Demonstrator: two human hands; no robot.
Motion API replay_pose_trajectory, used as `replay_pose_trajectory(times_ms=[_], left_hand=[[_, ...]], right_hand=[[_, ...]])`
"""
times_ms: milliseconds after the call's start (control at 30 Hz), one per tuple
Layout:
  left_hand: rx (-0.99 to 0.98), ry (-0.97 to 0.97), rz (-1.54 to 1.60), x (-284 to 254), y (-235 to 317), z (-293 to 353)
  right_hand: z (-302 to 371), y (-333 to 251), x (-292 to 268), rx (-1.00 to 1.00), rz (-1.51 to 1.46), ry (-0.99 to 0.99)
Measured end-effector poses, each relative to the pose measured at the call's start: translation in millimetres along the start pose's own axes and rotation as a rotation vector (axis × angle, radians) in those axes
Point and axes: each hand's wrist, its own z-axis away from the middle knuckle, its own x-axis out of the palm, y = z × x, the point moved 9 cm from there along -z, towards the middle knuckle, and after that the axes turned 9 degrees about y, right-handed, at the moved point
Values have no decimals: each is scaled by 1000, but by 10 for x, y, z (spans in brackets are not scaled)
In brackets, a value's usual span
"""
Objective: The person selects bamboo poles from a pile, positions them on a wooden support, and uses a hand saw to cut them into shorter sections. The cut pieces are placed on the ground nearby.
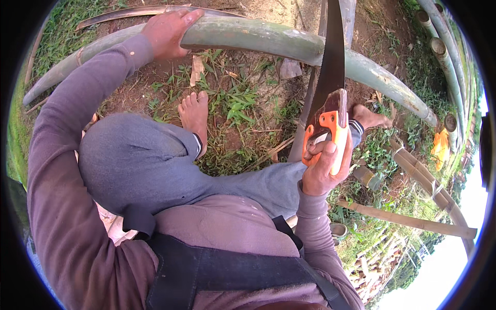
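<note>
A long green bamboo pole [248,36] lies across the far side, its ends bending away at left and right in the wide view. My left hand [169,35] is wrapped over it, left of the middle. In my right hand [325,168] is a handsaw [334,64], gripped by its orange and dark handle. Its dark blade points away from me and crosses the pole right of the middle, teeth facing left. Whether the teeth have cut into the bamboo I cannot tell. Beneath the pole, near the blade, runs a narrow greyish support [305,126].
My bare feet are near the pole, one left [194,116] and one right of the saw [371,118]. More bamboo poles [448,67] lie at far right, close to an orange plastic piece [440,149]. A split bamboo strip [408,219] and scattered bamboo pieces [377,263] are at lower right.
</note>
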Motion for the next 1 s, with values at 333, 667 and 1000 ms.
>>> replay_pose_trajectory(times_ms=[333,667,1000], left_hand=[[-4,20,-41,22,-52,1],[-223,-10,-179,-169,-152,185],[-149,-80,-102,-292,-263,150]], right_hand=[[-76,-74,24,75,-76,10],[-135,-132,45,-417,-54,74],[259,-138,-159,-198,-36,128]])
